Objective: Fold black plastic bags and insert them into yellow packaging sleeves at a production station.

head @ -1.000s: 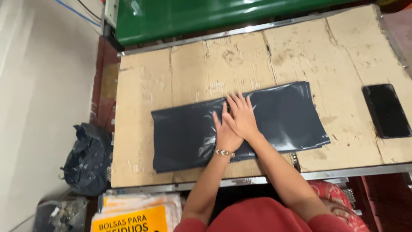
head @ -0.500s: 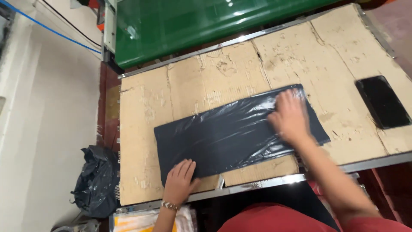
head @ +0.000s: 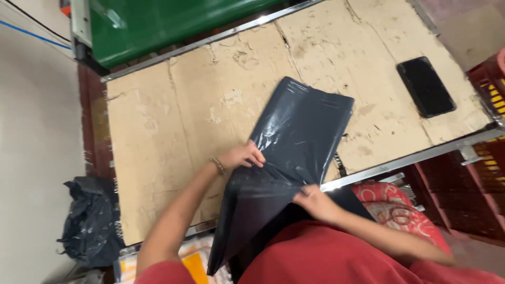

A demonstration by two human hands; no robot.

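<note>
A folded dark grey plastic bag (head: 297, 139) lies slanted across the cardboard-covered table (head: 168, 131), its lower end hanging over the near edge toward me. My left hand (head: 243, 156) grips the bag's left edge, a bracelet on the wrist. Pinching the bag's lower right edge near the table's metal rim is my right hand (head: 314, 201). Part of the bag below my hands hangs in front of my red shirt.
A black phone (head: 426, 87) lies on the table's right side. A green machine (head: 173, 21) stands behind the table. A crumpled black bag (head: 87, 221) sits on the floor at left. A red crate (head: 489, 84) is at the right, a patterned red cloth (head: 394, 202) under the table edge.
The bag lay flat lengthwise with my hands smoothing it outward. Now it is turned end-on toward me, both hands gripping its edges and its near end pulled off the table.
</note>
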